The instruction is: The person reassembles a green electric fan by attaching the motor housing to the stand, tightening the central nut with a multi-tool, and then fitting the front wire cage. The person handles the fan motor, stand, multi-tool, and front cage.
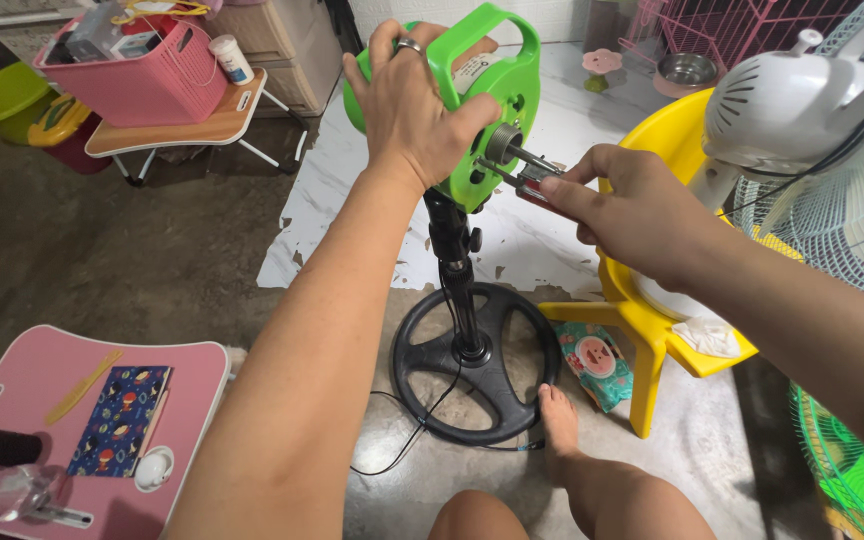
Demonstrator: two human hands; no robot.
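My left hand [414, 105] grips the top and side of a green fan motor housing [497, 85] that sits on a black stand pole [455, 280] with a round black base [477, 365]. My right hand [624, 200] holds a small tool with a red body, likely pliers [532, 182], its metal tip against the motor's shaft [514, 152]. A ring shows on one left finger.
A yellow plastic chair [667, 330] stands to the right with a white fan head and grille [822, 130] on it. A green fan guard [852, 470] lies at lower right. A pink lap table [72, 420] is lower left, a pink basket [137, 70] upper left. My bare foot [557, 420] rests by the base.
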